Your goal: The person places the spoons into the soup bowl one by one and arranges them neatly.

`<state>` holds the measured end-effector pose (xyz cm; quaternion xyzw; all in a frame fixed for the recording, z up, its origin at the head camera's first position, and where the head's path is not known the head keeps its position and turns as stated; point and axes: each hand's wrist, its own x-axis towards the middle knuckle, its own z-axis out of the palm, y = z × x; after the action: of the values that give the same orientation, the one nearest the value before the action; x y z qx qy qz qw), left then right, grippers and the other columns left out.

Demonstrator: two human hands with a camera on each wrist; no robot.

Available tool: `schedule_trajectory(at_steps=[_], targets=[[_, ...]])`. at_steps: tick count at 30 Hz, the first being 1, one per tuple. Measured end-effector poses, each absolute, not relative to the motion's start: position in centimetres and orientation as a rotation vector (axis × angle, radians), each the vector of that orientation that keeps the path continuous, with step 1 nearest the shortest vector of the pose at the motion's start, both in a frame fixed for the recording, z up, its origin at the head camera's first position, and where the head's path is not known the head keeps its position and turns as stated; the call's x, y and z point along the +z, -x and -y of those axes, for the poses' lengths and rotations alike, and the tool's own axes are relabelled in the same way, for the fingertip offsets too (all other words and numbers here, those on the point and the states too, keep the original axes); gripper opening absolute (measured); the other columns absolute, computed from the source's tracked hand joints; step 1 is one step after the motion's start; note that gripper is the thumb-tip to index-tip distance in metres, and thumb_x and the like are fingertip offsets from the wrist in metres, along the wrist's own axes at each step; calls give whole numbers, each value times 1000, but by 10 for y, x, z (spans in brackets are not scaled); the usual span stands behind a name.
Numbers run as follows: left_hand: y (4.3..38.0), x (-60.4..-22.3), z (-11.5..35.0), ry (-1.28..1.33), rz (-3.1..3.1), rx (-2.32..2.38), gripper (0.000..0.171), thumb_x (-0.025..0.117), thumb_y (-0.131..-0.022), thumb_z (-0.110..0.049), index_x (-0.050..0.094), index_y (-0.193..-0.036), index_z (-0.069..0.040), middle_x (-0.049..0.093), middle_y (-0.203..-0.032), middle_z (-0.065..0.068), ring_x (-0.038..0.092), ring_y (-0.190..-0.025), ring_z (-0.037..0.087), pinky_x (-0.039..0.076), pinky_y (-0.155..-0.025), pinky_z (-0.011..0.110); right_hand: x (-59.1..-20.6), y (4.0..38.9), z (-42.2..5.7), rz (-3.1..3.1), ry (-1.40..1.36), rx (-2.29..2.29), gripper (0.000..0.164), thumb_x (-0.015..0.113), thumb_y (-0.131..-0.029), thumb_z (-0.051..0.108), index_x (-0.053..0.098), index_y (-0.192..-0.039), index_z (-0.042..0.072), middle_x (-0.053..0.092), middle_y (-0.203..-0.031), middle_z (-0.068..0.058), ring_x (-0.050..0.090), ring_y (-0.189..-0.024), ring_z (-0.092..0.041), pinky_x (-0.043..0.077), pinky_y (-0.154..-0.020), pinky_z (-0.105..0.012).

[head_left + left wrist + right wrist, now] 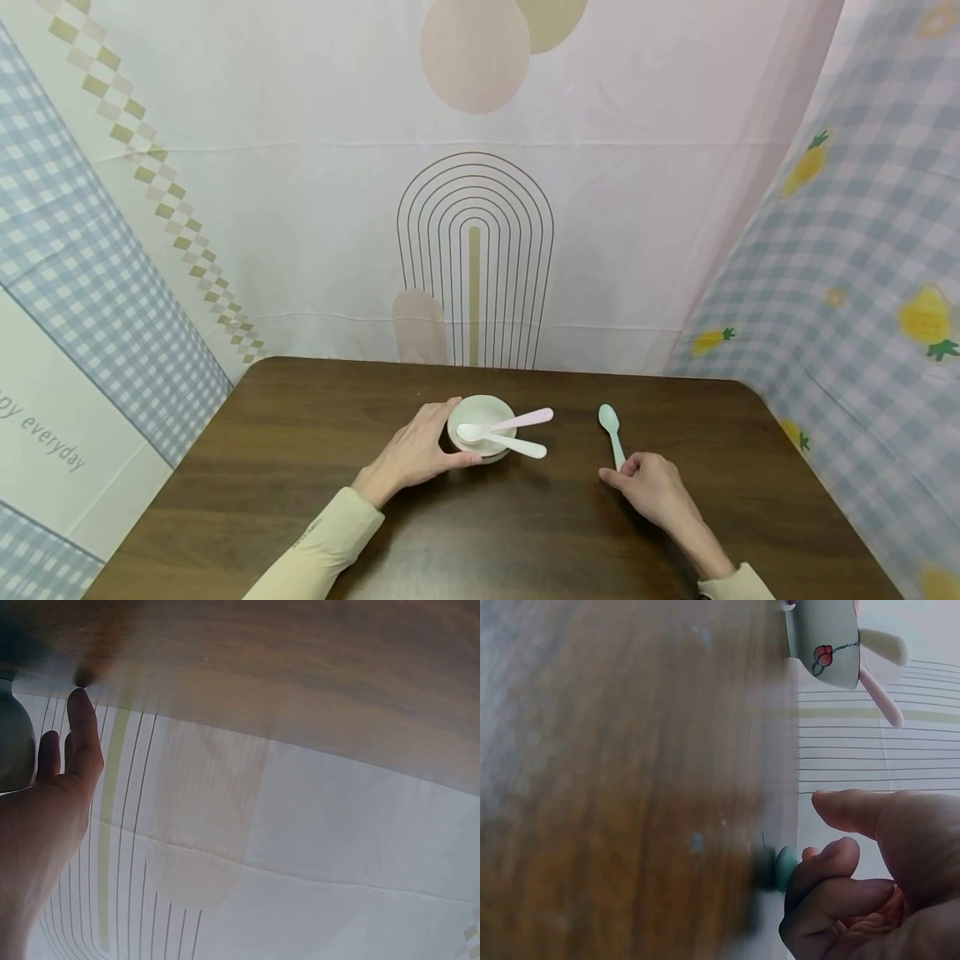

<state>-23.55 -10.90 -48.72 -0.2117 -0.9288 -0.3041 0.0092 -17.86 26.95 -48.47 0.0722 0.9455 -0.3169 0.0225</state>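
Observation:
My left hand (412,450) holds a small white bowl (474,408) from its left side, thumb at the front and fingers behind. Two spoons lean in that bowl, a pink spoon (534,417) and a pale white spoon (525,447), their handles jutting out to the right. Farther right, a mint-green spoon (609,419) points away from me. At its handle end is my right hand (656,492), with curled fingers. In the right wrist view a gap shows between thumb and forefinger, and the handle is hidden behind the fingers (817,900); whether they pinch it is unclear.
Everything stands on a dark brown wooden table (480,533). A patterned white cloth (315,233) hangs behind its far edge, and a checked cloth (847,350) hangs at the right. The right wrist view shows a red motif on the bowl's side.

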Motion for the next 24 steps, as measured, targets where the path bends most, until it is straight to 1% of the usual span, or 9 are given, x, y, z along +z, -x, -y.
schedule_trajectory(at_steps=[3,10,18,22,24], targets=[[236,-487,109,662,2901,-954,96,88,-85,-62,50,-162,-20,63,-153,8,55,-147,29,56,-108,60,-485,179,-270,-2928,-228,-973,39,83,-95,39,64,-77,10,59,-70,2,54,-70,-16,43,-65,-31],[236,-488,109,652,2899,-942,100,87,-85,-63,48,-164,-13,62,-156,11,54,-149,31,56,-109,61,-484,177,-272,-2933,-243,-981,39,82,-95,37,62,-76,10,58,-70,1,54,-70,-16,42,-64,-31],[236,-489,109,649,2900,-948,97,87,-85,-63,49,-162,-19,63,-154,8,55,-147,29,57,-107,60,-485,177,-275,-2916,-261,-983,37,82,-96,35,63,-77,10,59,-70,1,53,-68,-17,42,-62,-31],[236,-489,109,674,2865,-963,96,86,-85,-65,51,-161,-17,65,-151,10,56,-145,31,57,-105,62,-485,176,-277,-2928,-266,-966,37,82,-96,35,63,-77,10,59,-70,1,54,-69,-17,42,-63,-32],[236,-489,110,692,2839,-935,97,83,-86,-69,51,-160,-15,66,-148,11,58,-141,31,57,-101,65,-485,176,-277,-2932,-268,-956,36,82,-96,35,63,-78,10,60,-71,0,54,-70,-17,42,-63,-31]])
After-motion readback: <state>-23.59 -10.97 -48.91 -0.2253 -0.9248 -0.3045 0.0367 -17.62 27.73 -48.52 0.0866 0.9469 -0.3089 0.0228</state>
